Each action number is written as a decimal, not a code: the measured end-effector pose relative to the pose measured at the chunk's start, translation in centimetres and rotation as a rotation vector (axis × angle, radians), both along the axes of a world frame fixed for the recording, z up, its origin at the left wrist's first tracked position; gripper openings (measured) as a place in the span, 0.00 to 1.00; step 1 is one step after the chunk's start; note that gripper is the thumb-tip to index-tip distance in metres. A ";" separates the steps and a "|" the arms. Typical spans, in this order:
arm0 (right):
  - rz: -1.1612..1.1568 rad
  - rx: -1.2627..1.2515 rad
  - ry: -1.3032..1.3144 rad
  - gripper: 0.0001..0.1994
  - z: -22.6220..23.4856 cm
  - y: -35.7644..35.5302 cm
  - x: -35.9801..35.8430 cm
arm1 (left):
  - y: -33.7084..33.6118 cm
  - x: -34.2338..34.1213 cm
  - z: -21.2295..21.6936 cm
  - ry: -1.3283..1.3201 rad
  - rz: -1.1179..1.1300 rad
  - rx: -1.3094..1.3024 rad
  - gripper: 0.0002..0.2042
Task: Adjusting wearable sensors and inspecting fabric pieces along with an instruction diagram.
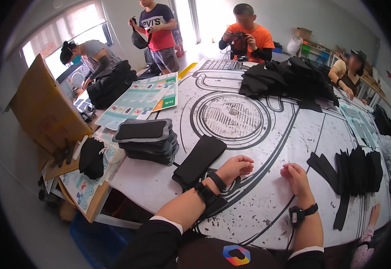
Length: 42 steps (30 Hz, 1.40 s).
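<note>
My left hand (236, 167) is held over the table, fingers loosely bent and slightly apart, with nothing seen in it. Just left of it lies a folded black fabric piece (200, 161), apart from the fingers. Across a short gap, my right hand (297, 177) is raised with its fingers partly curled toward the left and holds nothing that I can see. To its right, a row of black fabric strips (360, 172) lies on the table, one strip (341, 211) reaching toward me. A stack of grey-edged black pads (147, 140) stands farther left.
The printed white tabletop (258, 215) carries a large heap of black pieces (289, 80) at the far right. Printed sheets (137, 101) and a cardboard box (47, 103) are on the left. Several people are around the table, one in an orange shirt (260, 42) opposite.
</note>
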State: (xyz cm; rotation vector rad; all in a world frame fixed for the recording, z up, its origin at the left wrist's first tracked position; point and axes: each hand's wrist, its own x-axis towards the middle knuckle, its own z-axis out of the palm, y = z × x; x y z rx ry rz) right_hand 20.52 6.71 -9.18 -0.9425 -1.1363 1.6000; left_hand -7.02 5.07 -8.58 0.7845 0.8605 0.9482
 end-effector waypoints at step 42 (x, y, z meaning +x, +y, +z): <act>0.157 0.150 -0.345 0.11 -0.4 -0.6 -0.7 | -0.3 -0.2 -1.1 0.029 0.070 0.074 0.08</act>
